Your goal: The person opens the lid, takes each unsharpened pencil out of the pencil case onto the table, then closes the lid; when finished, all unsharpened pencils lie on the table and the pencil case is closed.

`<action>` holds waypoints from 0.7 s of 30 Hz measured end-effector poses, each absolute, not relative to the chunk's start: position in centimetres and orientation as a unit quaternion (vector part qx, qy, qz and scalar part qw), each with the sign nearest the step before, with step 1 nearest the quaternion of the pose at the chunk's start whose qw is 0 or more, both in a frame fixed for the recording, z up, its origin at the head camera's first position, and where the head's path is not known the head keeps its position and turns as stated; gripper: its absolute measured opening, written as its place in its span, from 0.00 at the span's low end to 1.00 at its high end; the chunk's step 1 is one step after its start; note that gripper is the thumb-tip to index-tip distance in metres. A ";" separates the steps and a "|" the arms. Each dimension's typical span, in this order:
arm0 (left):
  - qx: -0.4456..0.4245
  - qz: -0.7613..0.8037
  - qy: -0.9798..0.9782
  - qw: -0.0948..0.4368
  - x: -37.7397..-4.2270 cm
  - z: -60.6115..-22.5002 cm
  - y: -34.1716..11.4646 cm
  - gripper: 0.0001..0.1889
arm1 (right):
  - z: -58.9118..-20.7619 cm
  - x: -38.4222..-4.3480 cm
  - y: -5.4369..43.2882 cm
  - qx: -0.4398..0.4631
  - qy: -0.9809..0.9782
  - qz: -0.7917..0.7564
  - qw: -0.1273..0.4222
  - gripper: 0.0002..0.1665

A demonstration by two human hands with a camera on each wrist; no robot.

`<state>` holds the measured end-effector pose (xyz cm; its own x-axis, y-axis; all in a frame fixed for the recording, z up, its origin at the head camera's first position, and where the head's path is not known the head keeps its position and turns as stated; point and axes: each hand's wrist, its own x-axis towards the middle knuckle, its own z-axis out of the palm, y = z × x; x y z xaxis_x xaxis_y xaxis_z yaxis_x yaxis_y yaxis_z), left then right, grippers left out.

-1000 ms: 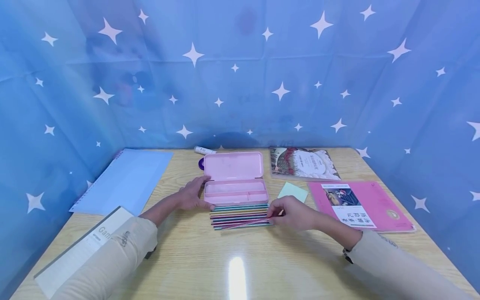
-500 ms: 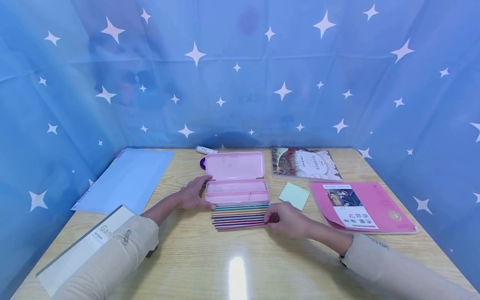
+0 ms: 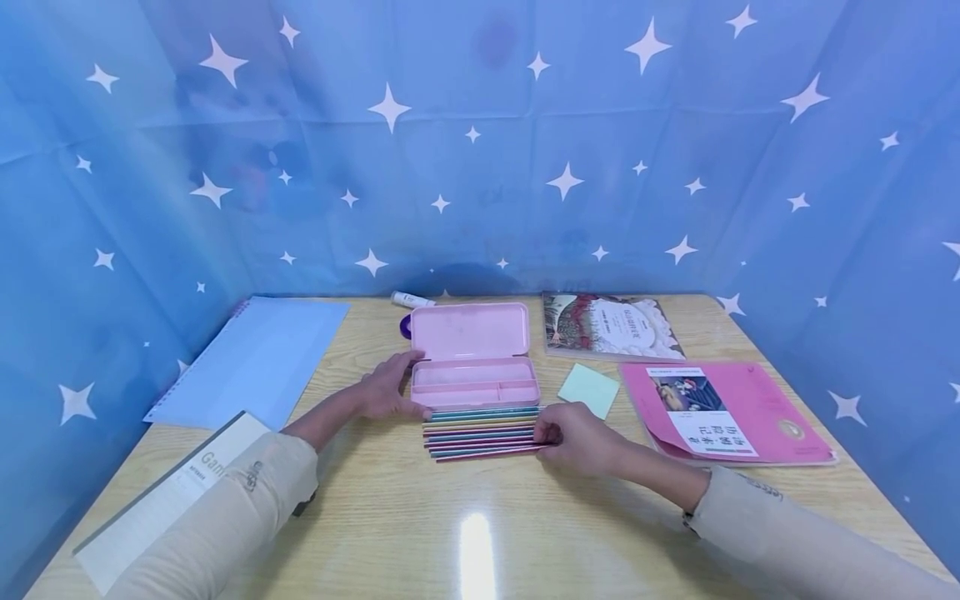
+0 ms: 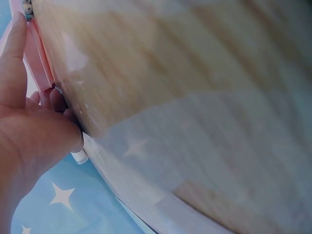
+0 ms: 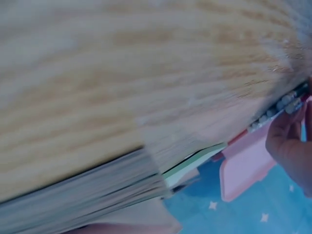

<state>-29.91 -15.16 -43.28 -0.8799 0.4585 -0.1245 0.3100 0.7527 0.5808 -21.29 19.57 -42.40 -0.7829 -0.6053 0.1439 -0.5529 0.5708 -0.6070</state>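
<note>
An open pink pencil case [image 3: 469, 332] stands mid-table with its lid tipped back and its compartments bare. Directly before it, several coloured pencils [image 3: 480, 432] lie side by side. My left hand [image 3: 386, 391] rests against the case's left side, its thumb by the case's front corner and the pencils' left ends. In the left wrist view, that hand's thumb [image 4: 15, 63] is straight along the pink case. At the row's right end, my right hand [image 3: 581, 439] pinches the end of the nearest red pencil [image 3: 491, 452]. The right wrist view shows several pencil ends [image 5: 273, 113] near the fingers.
Green sticky notes [image 3: 588, 390], a pink book [image 3: 780, 417] and an illustrated book [image 3: 570, 333] lie right. A blue spiral notebook [image 3: 255, 358] and a white notebook [image 3: 176, 487] lie left. A white tube [image 3: 411, 300] and a purple ring-shaped thing [image 3: 406, 327] sit behind the case.
The nearest pencil, slanted across the row earlier, now lies roughly along the row's front edge. My right hand moved slightly toward me with it; the left hand has stayed put.
</note>
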 end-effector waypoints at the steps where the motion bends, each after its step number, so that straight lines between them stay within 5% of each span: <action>1: 0.207 0.284 0.927 0.132 -29.9 -43.3 -15.1 0.60 | -42.4 -21.2 19.7 -0.322 0.888 -0.327 0.043 0.09; 16: 0.208 0.288 0.925 0.134 -29.8 -43.1 -15.2 0.60 | -40.5 -21.5 21.9 -0.281 0.913 -0.291 0.047 0.11; 21: 0.204 0.288 0.926 0.137 -29.8 -43.1 -15.1 0.60 | -40.7 -21.8 22.7 -0.294 0.901 -0.302 0.102 0.10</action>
<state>-29.78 -15.14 -43.07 -0.8796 0.4560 -0.1354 0.2987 0.7510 0.5889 -21.77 22.68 -40.65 -0.8061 -0.5918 -0.0062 -0.4685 0.6444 -0.6043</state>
